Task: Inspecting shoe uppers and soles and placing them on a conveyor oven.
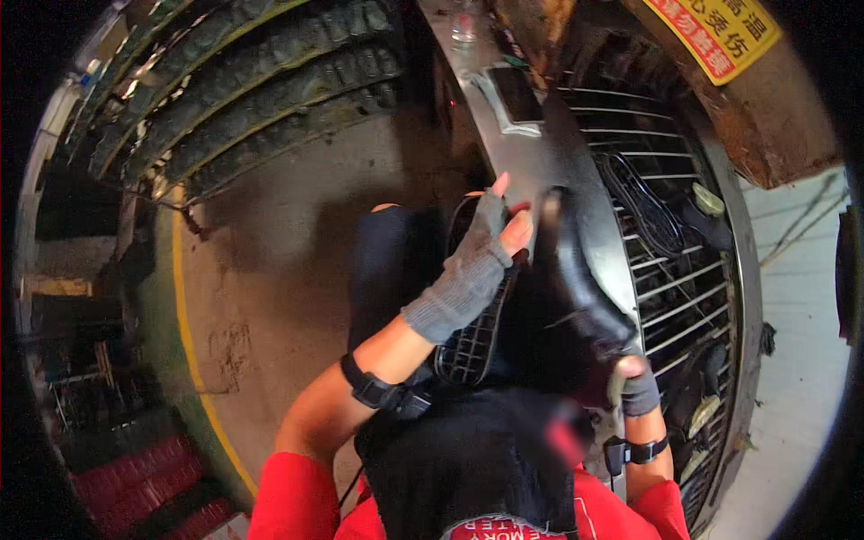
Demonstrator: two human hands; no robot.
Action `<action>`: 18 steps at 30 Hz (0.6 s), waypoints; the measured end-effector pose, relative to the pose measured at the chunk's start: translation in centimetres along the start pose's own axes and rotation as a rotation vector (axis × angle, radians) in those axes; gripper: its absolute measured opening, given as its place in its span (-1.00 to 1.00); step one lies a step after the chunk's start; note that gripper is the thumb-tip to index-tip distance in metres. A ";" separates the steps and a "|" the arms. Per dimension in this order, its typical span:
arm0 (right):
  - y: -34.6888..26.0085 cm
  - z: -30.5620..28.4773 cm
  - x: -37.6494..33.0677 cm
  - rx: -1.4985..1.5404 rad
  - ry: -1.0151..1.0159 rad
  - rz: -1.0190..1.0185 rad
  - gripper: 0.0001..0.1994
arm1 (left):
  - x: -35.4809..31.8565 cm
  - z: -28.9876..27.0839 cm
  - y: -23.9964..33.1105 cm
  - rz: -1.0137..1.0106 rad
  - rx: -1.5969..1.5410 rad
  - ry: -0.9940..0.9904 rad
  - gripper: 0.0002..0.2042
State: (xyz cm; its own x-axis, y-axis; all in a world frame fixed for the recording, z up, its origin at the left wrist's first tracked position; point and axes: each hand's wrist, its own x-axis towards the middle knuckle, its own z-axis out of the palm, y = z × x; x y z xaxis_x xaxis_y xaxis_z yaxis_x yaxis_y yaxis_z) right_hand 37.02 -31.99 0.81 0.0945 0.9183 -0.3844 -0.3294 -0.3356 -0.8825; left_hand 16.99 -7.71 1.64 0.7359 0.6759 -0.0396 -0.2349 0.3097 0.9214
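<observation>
My left hand [477,261], in a grey fingerless glove, is closed over a long black shoe sole [466,346] with a grid-like surface, above my lap. The thumb and one fingertip show past the glove; the other fingers are mostly hidden. At the lower right, my right hand [637,387], gloved the same way, has its thumb closed against the near end of a shiny black curved piece [576,265]. Blurring hides what kind of thing this piece is; it lies along the metal bench's edge. The right fingers are largely out of sight beneath.
A metal ledge [517,153] carries a dark flat object [516,94] on a pale cloth and a clear bottle [463,29]. Beside it, a barred rack [661,153] holds black soles [643,202]. Tiered racks [270,81] of dark pieces stand far left. A yellow sign [720,36] hangs upper right.
</observation>
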 end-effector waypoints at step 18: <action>-6.1 8.0 3.5 0.233 0.256 0.109 -0.36 | 3.2 -8.6 -4.5 0.100 1.114 0.160 -0.36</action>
State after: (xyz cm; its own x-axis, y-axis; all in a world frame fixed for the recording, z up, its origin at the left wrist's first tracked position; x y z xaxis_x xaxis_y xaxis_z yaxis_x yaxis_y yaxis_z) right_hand 31.88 -25.06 6.96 0.2695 0.7876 -0.5541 -0.5527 -0.3447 -0.7588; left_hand 14.98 -1.22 -5.97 0.6371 0.7668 0.0782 0.4681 -0.4656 0.7511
